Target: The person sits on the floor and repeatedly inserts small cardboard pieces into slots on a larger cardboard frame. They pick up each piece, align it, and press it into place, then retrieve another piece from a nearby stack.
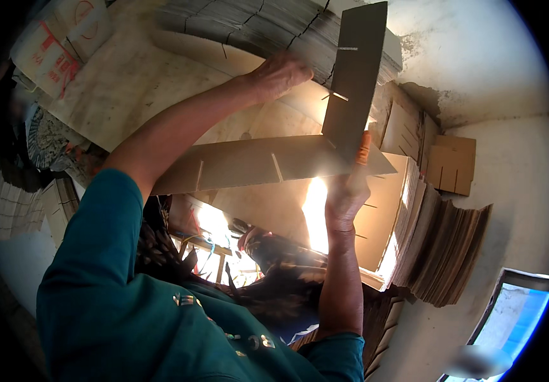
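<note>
My right hand (346,197) is closed on slotted cardboard strips, its thumb, in an orange finger cover (363,148), against their edge. One cardboard strip (242,167) stretches left across my lap side, with narrow slots cut in it. Another strip (358,60) rises away from me, and the two meet just beyond the right hand. My left hand (282,76) is over the board further off, left of the rising strip and apart from it. Its fingers are curled in and slightly blurred; whatever they hold, if anything, is hidden.
A pale board (134,76) forms the work surface. Grey cardboard stacks (242,25) line its far side. More slotted cardboard sheets (446,248) stand packed at the right, by the wall. A printed carton (51,57) sits far left. Bright light shines below the strips.
</note>
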`<state>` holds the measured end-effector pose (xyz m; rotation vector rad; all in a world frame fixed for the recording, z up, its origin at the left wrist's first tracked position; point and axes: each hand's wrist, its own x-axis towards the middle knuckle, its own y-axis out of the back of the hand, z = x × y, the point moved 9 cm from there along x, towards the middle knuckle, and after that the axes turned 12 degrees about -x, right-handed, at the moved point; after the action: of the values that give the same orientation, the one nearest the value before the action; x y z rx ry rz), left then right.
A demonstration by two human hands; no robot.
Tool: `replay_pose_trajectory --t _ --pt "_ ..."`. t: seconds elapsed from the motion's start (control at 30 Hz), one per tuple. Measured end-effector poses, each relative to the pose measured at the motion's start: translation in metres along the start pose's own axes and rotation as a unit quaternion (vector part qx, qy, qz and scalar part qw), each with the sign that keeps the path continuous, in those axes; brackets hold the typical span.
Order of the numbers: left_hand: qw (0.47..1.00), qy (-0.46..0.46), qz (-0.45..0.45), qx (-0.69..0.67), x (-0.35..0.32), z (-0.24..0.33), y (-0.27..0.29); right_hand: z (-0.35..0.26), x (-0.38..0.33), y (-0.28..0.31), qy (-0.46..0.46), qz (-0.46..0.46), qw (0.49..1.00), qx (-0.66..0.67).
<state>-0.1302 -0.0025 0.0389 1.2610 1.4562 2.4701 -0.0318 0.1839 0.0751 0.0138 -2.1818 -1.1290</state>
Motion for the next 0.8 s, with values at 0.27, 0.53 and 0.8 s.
replay_pose_trajectory --t 0.27,0.53,0.8 --pt "0.996 -0.041 0.058 -0.053 0.003 0.045 0.035 0.013 -0.011 -0.005 -0.006 -0.025 1.0 0.015" --pt "0.996 -0.056 0.026 -0.068 -0.013 0.079 0.046 -0.007 -0.018 0.005 -0.014 -0.031 0.999 -0.028" --pt "0.996 -0.034 0.066 -0.052 -0.019 0.068 0.056 -0.019 -0.022 0.016 0.008 -0.012 1.0 0.021"
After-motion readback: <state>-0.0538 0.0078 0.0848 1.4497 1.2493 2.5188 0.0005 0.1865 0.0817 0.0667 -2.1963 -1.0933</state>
